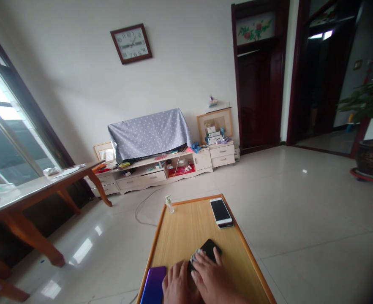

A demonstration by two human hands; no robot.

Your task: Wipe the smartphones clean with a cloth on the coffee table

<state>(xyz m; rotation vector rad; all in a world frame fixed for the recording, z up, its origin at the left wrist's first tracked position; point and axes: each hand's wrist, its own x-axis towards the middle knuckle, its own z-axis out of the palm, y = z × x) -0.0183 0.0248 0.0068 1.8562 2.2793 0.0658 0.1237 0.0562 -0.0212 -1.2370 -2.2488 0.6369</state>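
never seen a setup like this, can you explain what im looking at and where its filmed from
There's no machine here: one person works with two bare hands, filmed by a head-worn camera looking forward and down. On the small wooden table are a pump bottle, a white phone, a purple-blue phone-like slab and a dark phone-like device. The right hand presses something pale, perhaps a cloth, against the dark device. The left hand is close beside it; its grip is unclear.
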